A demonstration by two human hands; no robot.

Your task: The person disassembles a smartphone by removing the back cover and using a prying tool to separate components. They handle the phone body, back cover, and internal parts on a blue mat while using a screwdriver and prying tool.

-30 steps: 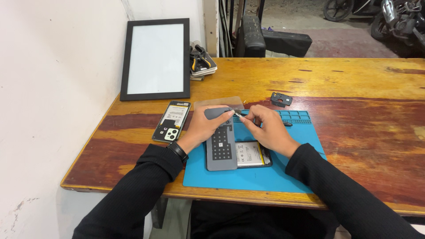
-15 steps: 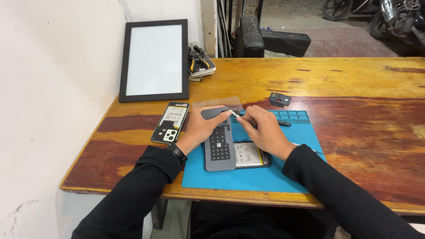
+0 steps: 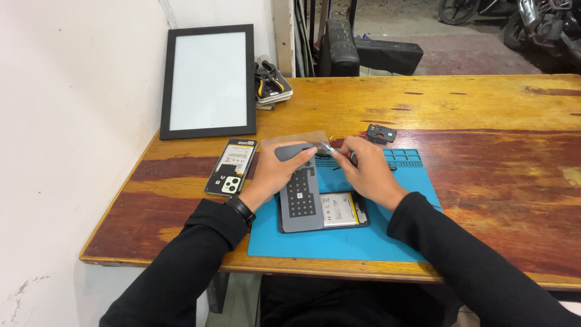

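An opened phone (image 3: pixel 339 209) with its pale battery showing lies on a blue work mat (image 3: pixel 357 239). A grey perforated strip (image 3: pixel 299 194) lies lengthwise across the phone's left half. My left hand (image 3: pixel 275 172) rests on the strip's upper end and pinches a small part at its fingertips. My right hand (image 3: pixel 363 166) meets it from the right, pinching the same small thin piece (image 3: pixel 327 150). A clear plastic sheet (image 3: pixel 296 139) lies just behind the fingers.
A second opened phone (image 3: pixel 232 166) lies left of the mat. A black-framed white panel (image 3: pixel 209 79) leans on the wall, with pliers (image 3: pixel 272 85) on a stack beside it. A small black part (image 3: pixel 380 133) sits behind the mat. A black seat stands beyond the wooden table (image 3: pixel 484 109).
Both hands have stayed together at the top of the grey strip, shifting only slightly. The view has moved a little closer.
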